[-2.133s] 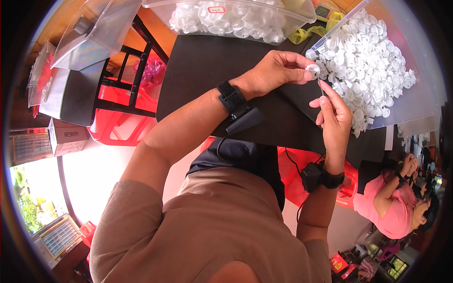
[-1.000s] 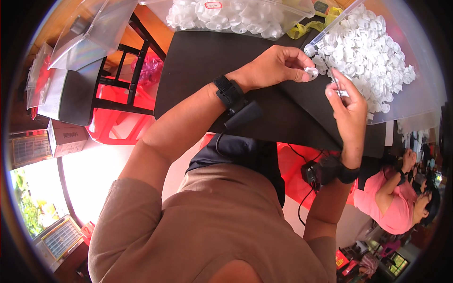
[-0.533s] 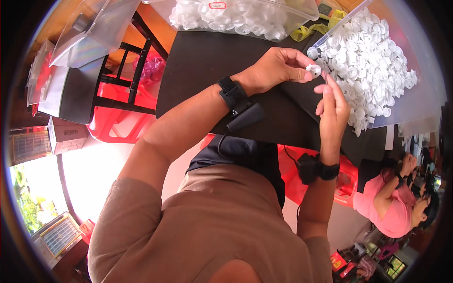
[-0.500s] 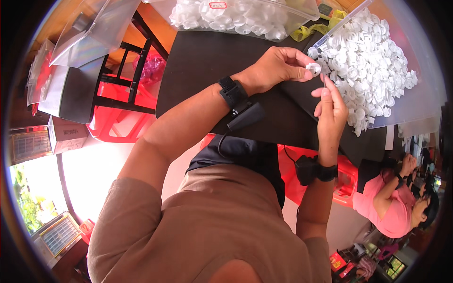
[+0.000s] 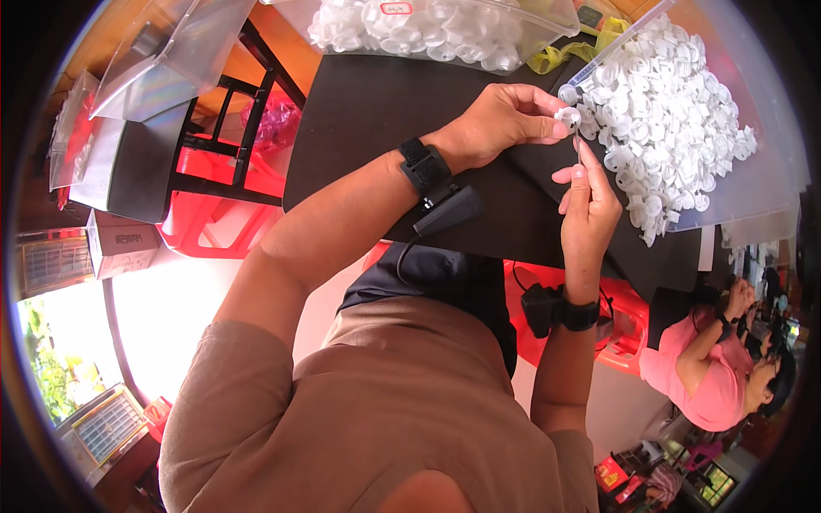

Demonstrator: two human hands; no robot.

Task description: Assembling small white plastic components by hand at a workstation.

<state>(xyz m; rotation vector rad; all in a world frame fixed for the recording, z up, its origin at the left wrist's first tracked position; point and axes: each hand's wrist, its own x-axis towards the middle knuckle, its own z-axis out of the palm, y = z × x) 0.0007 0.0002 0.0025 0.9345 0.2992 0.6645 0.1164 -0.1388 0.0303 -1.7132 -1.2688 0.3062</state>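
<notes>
My left hand (image 5: 516, 124) pinches a small round white plastic part (image 5: 567, 119) between thumb and fingertips, above the dark table (image 5: 376, 111). Just below and to the right, my right hand (image 5: 588, 192) is closed on a thin, blade-like tool (image 5: 576, 147). The tool's tip points up at the part's lower edge; whether it touches cannot be made out. Beside both hands, a clear plastic bin (image 5: 753, 192) lies with a heap of similar white parts (image 5: 667, 120) spread over it.
Another clear bin (image 5: 547, 21) of white pieces stands at the table's far side, near a yellow bag (image 5: 550, 58). Red stools (image 5: 214, 218) are at left and under the table. A co-worker in a pink shirt (image 5: 697, 372) sits at right. Cabled black devices are strapped to my wrists.
My right hand has shifted slightly left and down with the tool, its wrist swinging left. The white part has turned a little in my left fingers, which stay almost in place.
</notes>
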